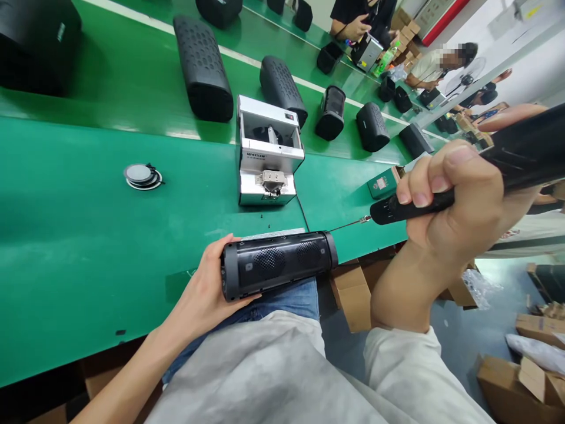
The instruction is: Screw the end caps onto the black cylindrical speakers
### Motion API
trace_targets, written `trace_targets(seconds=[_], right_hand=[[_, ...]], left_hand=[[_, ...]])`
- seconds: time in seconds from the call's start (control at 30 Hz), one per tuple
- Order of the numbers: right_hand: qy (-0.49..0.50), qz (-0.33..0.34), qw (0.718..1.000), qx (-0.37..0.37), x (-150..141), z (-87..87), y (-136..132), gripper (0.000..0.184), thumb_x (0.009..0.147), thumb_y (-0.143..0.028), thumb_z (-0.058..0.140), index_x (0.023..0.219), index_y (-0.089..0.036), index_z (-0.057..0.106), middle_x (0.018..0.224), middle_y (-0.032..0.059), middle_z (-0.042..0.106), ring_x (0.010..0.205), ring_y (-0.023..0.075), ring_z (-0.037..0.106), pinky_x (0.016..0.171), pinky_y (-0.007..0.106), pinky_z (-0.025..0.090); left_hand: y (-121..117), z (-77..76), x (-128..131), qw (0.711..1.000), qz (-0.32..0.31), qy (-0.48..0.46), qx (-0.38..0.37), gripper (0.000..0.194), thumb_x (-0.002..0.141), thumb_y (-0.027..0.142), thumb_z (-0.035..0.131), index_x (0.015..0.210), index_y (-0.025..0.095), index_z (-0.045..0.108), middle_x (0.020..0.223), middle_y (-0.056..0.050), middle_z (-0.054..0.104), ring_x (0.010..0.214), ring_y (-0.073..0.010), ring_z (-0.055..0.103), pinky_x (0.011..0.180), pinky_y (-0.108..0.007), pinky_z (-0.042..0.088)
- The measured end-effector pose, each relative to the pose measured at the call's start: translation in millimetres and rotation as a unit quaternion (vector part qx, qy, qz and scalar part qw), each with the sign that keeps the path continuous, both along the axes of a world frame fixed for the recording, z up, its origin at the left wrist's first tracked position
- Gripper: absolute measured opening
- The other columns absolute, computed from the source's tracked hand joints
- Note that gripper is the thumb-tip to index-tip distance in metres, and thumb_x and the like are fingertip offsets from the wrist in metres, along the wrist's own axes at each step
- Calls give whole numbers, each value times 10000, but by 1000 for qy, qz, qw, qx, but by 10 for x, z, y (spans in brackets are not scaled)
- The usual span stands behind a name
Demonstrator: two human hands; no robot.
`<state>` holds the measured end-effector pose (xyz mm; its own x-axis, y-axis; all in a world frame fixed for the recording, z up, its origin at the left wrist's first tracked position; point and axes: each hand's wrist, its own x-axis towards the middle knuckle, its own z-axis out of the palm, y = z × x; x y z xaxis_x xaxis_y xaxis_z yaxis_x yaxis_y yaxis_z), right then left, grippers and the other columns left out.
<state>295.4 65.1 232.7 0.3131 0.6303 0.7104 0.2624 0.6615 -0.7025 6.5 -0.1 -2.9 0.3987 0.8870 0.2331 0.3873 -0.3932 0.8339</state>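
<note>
My left hand (207,282) is wrapped round the left end of a black speaker (282,259), which lies on its side at the table's front edge, above my lap. Two round perforated patches show on its face. In my right hand (459,200) is a black electric screwdriver (410,209), its thin bit pointing left and reaching the speaker's right end. Whether the tip sits in a screw I cannot make out. Behind the speaker stands a silver screw feeder (271,156) marked WEIXIN. A couple of tiny dark screws (269,226) lie in front of it.
Round discs (143,175) lie stacked on the green table (79,235). Several black speaker housings (203,68) stand on the belt beyond. A small green box (383,184) is at the right. Open cartons (353,294) sit below the table edge. Co-workers (364,23) work at the far right.
</note>
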Motion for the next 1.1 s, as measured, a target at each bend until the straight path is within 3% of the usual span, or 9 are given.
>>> trace_targets(seconds=[0.13,0.33,0.43,0.6,0.7,0.93,1.0,1.1], right_hand=[[8,32,999,-11,52,-123,32,258,817,-152,822,1004,-277,696,561,-102,416,376,120,366,347,281,323],[-9,44,999,-31,134,-576,89,336,857,-280,938,950,-303,616,579,-120,388,343,82,307,314,238,304],[6,43,999,-15,170,-690,78,368,869,-307,934,914,-291,569,571,-132,343,329,68,263,302,214,277],[31,74,997,-6,203,-704,99,306,845,-194,896,912,-286,613,562,-126,376,329,74,247,282,221,259],[33,82,996,11,200,-719,121,304,831,-230,923,918,-296,639,555,-121,374,325,73,207,266,234,209],[41,49,998,4,194,-728,113,282,785,-266,952,918,-314,708,551,-110,391,323,92,237,257,285,236],[10,55,998,-32,186,-653,113,321,786,-361,985,937,-341,702,564,-100,446,329,111,314,270,302,296],[-59,86,987,-125,155,-437,87,438,803,-533,994,1080,-398,683,665,-57,598,460,199,561,368,388,507]], left_hand=[[-4,12,-1,1000,3,4,3,1148,873,498,933,1739,326,198,1605,-180,548,1470,-428,618,1203,-658,565],[-18,28,-7,1000,8,3,-25,1110,868,480,935,1726,341,245,1614,-162,552,1453,-420,640,1172,-632,603],[-33,16,-17,999,20,-4,-50,1078,851,500,940,1705,333,304,1616,-163,549,1426,-427,661,1144,-633,626],[-39,10,-33,997,21,-7,-73,1064,837,514,947,1688,345,330,1607,-163,561,1405,-436,678,1127,-651,635],[-32,40,-23,997,25,-4,-70,1075,830,512,950,1686,341,322,1596,-165,570,1396,-438,681,1119,-651,634],[-18,133,11,998,3,2,-57,1105,852,435,955,1691,364,240,1608,-153,545,1466,-403,632,1214,-622,565],[-14,131,13,999,-1,-2,-48,1123,852,427,955,1698,360,219,1607,-161,536,1473,-406,619,1224,-640,551],[-12,122,15,999,-7,-2,-37,1111,860,416,946,1697,345,219,1603,-172,522,1488,-413,601,1231,-655,540]])
